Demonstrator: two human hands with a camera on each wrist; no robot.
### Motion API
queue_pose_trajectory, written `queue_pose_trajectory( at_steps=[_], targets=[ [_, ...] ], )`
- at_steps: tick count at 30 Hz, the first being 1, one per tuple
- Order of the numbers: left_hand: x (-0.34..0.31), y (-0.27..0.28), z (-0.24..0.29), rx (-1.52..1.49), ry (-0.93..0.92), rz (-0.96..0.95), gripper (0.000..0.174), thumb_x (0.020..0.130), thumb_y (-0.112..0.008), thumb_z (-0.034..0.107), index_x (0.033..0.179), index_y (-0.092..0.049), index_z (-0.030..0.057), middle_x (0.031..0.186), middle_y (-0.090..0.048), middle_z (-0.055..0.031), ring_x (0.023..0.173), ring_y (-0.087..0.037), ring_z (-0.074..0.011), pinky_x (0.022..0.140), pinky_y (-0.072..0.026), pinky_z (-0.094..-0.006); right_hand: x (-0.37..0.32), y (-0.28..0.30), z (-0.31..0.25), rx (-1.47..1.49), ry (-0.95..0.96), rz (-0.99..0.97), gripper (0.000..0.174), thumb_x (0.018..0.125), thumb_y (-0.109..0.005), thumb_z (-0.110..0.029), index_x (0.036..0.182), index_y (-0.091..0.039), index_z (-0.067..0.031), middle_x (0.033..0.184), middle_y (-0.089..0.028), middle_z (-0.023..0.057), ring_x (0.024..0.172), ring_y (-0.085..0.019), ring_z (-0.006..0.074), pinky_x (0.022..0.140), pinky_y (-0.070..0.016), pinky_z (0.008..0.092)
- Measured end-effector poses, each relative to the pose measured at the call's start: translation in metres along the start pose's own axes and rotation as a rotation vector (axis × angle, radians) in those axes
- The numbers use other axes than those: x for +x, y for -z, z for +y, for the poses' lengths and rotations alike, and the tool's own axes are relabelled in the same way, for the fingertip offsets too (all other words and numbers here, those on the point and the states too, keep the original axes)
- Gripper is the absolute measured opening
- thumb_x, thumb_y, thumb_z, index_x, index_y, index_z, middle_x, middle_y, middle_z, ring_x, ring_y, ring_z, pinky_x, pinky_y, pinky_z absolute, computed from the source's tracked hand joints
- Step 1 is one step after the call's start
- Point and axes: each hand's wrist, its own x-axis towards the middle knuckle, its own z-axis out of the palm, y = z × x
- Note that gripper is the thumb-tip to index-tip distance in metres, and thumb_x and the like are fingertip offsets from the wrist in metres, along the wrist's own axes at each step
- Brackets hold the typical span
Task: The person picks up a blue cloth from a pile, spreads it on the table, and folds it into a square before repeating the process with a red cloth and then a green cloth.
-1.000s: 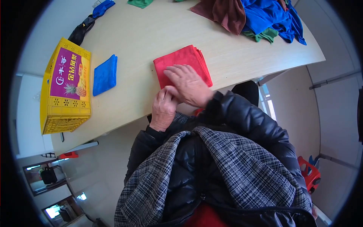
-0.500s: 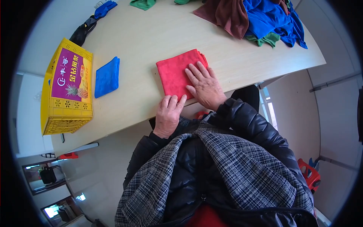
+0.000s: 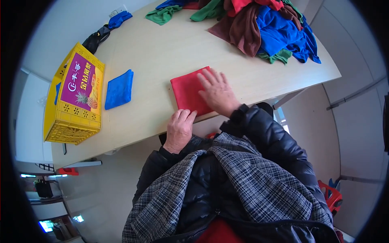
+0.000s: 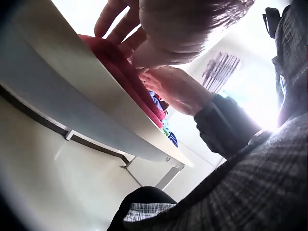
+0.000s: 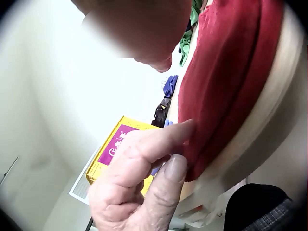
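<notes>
Two hands work one folded red cloth [image 3: 185,94] on the bench [image 3: 162,48]. The right hand [image 3: 216,92] lies flat on it, fingers straight and spread. The left hand [image 3: 179,127], at the bench edge, pinches the cloth's near corner between curled forefinger and thumb. Beyond the left hand lie a blue cloth [image 3: 118,90] and a yellow crate [image 3: 75,97].

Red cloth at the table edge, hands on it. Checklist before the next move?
1. Right hand flat on red cloth: ok.
2. Left hand at the cloth's near corner: ok; pinching it: cannot tell.
3. Cloth lies flat, no bunching: ok.
4. Cloth's near edge inside the table rim: cannot tell.
5. Folded blue cloth apart from red cloth: ok.
6. Cloth pile apart from both hands: ok.
</notes>
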Motion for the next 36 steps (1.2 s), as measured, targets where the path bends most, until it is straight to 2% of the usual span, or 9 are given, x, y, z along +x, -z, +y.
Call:
queue_pose_trajectory(
  at_steps=[6,10,12,16,20,25,29,32,36],
  targets=[
    [0.015,0.012,-0.003,-0.076,-0.001,-0.007,0.028,0.086,-0.067,0.003,0.114,-0.069,0.0025,0.103,-0.065,-0.0135,0.099,-0.064,-0.0315,0.088,-0.0525,-0.0408,0.015,-0.039,0.006,0.150,0.008,0.001,0.067,0.100,-0.049,-0.047,0.152,-0.042,-0.0065,0.160,-0.036,0.0159,0.151,-0.027,0.0339,0.124,-0.0177,0.0517],
    [0.049,0.010,-0.017,-0.142,0.174,0.013,0.033,0.091,-0.066,0.011,0.124,-0.065,0.0029,0.121,-0.064,-0.0168,0.116,-0.060,-0.0351,0.098,-0.0493,-0.0421,0.013,-0.044,0.006,0.129,0.007,-0.015,0.066,0.102,-0.044,-0.049,0.154,-0.040,-0.0076,0.161,-0.034,0.0150,0.151,-0.025,0.0342,0.124,-0.0170,0.0509],
    [0.067,-0.010,-0.034,0.042,0.106,0.046,0.050,0.100,-0.058,0.030,0.142,-0.052,0.0050,0.147,-0.050,-0.0196,0.135,-0.048,-0.0385,0.112,-0.0391,-0.0450,0.011,-0.046,0.006,0.109,0.018,-0.002,0.066,0.102,-0.045,-0.049,0.153,-0.041,-0.0072,0.161,-0.035,0.0153,0.152,-0.026,0.0339,0.124,-0.0169,0.0513],
    [0.073,-0.048,-0.063,0.062,0.248,-0.237,0.066,0.104,-0.046,0.046,0.155,-0.034,0.0079,0.161,-0.031,-0.0186,0.147,-0.032,-0.0385,0.120,-0.0256,-0.0478,0.011,-0.041,0.010,0.117,0.013,-0.004,0.066,0.102,-0.044,-0.049,0.153,-0.041,-0.0071,0.161,-0.035,0.0153,0.152,-0.026,0.0335,0.124,-0.0164,0.0519],
    [0.064,-0.044,-0.075,0.014,0.319,-0.263,0.073,0.103,-0.044,0.054,0.158,-0.030,0.0073,0.163,-0.029,-0.0187,0.151,-0.026,-0.0352,0.121,-0.0206,-0.0548,0.007,-0.040,0.012,0.142,-0.004,-0.010,0.065,0.102,-0.044,-0.048,0.154,-0.040,-0.0083,0.161,-0.035,0.0146,0.152,-0.025,0.0331,0.124,-0.0169,0.0517],
    [0.050,-0.031,-0.071,0.029,0.401,-0.276,0.072,0.102,-0.049,0.050,0.157,-0.031,0.0072,0.162,-0.030,-0.0181,0.152,-0.024,-0.0336,0.122,-0.0194,-0.0530,0.010,-0.040,0.013,0.126,0.001,0.001,0.063,0.103,-0.045,-0.047,0.153,-0.041,-0.0092,0.161,-0.036,0.0142,0.151,-0.026,0.0328,0.124,-0.0177,0.0519],
    [0.038,-0.026,-0.042,0.183,0.311,-0.183,0.072,0.099,-0.055,0.045,0.156,-0.033,0.0063,0.162,-0.031,-0.0177,0.151,-0.027,-0.0334,0.122,-0.0196,-0.0532,0.008,-0.042,0.013,0.115,-0.013,0.019,0.062,0.103,-0.046,-0.046,0.152,-0.042,-0.0091,0.160,-0.037,0.0143,0.151,-0.027,0.0330,0.123,-0.0183,0.0519],
    [0.022,-0.032,-0.020,0.078,0.086,-0.225,0.070,0.101,-0.054,0.041,0.157,-0.031,0.0062,0.163,-0.029,-0.0166,0.151,-0.026,-0.0343,0.122,-0.0212,-0.0512,0.006,-0.040,0.013,0.111,-0.005,0.022,0.061,0.102,-0.046,-0.045,0.152,-0.042,-0.0091,0.159,-0.038,0.0141,0.150,-0.028,0.0329,0.123,-0.0193,0.0521],
    [0.011,-0.023,-0.015,0.094,0.109,-0.256,0.069,0.101,-0.053,0.040,0.156,-0.031,0.0040,0.163,-0.028,-0.0165,0.152,-0.024,-0.0330,0.122,-0.0205,-0.0506,0.005,-0.042,0.019,0.083,0.009,0.025,0.060,0.102,-0.046,-0.044,0.151,-0.043,-0.0091,0.159,-0.039,0.0135,0.150,-0.029,0.0325,0.122,-0.0207,0.0523]
  ],
)
